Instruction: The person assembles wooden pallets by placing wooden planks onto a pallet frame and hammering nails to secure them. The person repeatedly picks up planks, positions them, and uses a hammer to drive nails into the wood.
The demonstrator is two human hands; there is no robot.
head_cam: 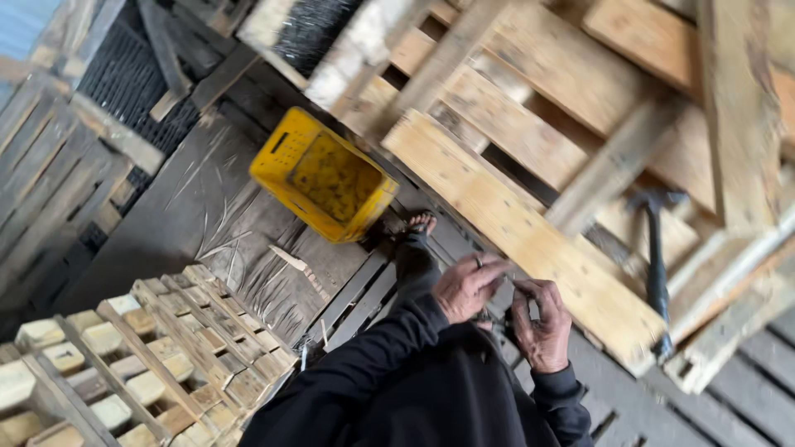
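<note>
My left hand [468,285], a ring on one finger, and my right hand [542,327] meet in front of my body, both in black sleeves. Their fingers curl around a small dark item [490,314] held between them; it is too small to tell what it is. The hands hover just over the near edge of a pale wooden pallet plank [513,219]. A claw hammer [656,265] with a dark handle lies on the pallet to the right of my right hand, untouched. My sandalled foot [420,225] rests just beyond my left hand.
A yellow plastic crate [327,174] stands open on a dark creased sheet [199,207] beyond the foot. Stacked wooden pallets [141,364] fill the lower left. More pallets and loose boards [613,165] lie across the top and right.
</note>
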